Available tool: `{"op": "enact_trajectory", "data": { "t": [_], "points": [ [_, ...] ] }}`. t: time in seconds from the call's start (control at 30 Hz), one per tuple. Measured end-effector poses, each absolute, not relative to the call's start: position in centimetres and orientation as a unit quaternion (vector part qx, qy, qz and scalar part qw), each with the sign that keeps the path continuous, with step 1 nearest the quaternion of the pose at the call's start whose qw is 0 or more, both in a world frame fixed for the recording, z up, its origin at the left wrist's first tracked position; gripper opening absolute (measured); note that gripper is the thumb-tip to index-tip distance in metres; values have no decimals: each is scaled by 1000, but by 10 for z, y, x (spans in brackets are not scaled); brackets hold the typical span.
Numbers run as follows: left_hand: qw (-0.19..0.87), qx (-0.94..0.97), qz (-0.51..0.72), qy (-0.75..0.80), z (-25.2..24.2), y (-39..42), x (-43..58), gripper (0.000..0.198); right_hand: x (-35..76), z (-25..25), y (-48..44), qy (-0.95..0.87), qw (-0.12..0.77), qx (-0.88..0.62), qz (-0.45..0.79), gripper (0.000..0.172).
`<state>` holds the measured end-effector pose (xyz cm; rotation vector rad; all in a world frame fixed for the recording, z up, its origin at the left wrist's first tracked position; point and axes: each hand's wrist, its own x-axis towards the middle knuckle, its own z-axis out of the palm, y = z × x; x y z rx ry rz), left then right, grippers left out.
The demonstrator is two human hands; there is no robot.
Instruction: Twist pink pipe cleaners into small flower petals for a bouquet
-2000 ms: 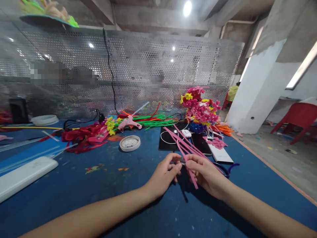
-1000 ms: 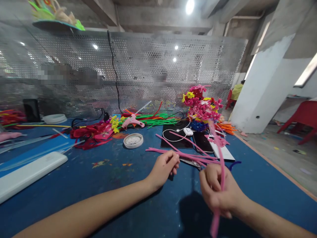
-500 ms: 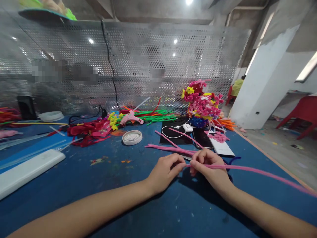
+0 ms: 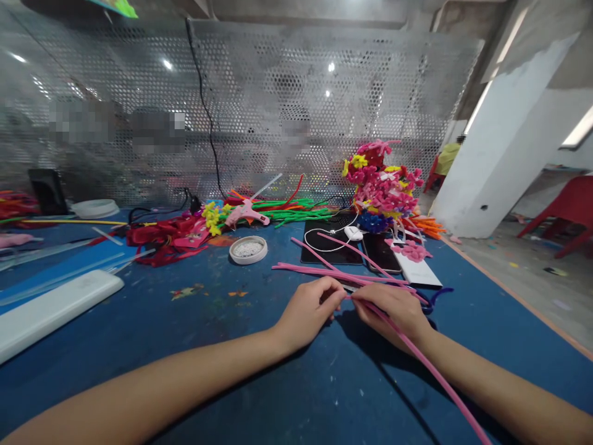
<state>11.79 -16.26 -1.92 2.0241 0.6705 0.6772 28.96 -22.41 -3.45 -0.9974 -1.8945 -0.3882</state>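
Observation:
A long pink pipe cleaner runs from between my fingertips down toward the lower right, passing across my right hand. Its end is pinched by my left hand, fingers curled closed. Close beside it, my right hand grips the same pipe cleaner, thumb and fingers together. Just beyond my hands lie several loose pink pipe cleaners. Some dark blue scissors-like handles show partly behind my right hand, and a bit of metal is visible between the hands.
Behind stand a round dish of white beads, a black tablet, a phone and a white box. A pink glue gun lies near green pipe cleaners. Fuzzy flowers are heaped at right; a white case lies left.
The pipe cleaner's free end has swung from the right down toward the lower right. My right hand has turned palm-down, and the view has tilted slightly downward.

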Motion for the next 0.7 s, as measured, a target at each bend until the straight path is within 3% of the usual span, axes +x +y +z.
{"op": "enact_trajectory", "data": {
  "t": [0.13, 0.27, 0.47, 0.7],
  "points": [
    [463, 812, 253, 249, -20, -162, 118, 24, 295, -37, -224, -786, 429, -413, -169, 17],
    [424, 847, 233, 223, -19, -164, 117, 28, 298, -36, -225, -799, 403, -416, -163, 16],
    [401, 879, 198, 164, -14, -168, 113, 34, 301, -31, -229, -800, 411, -408, -158, 12],
    [566, 768, 211, 213, -20, -163, 117, 21, 290, -26, -232, -787, 439, -426, -76, 9]
  ]
}}
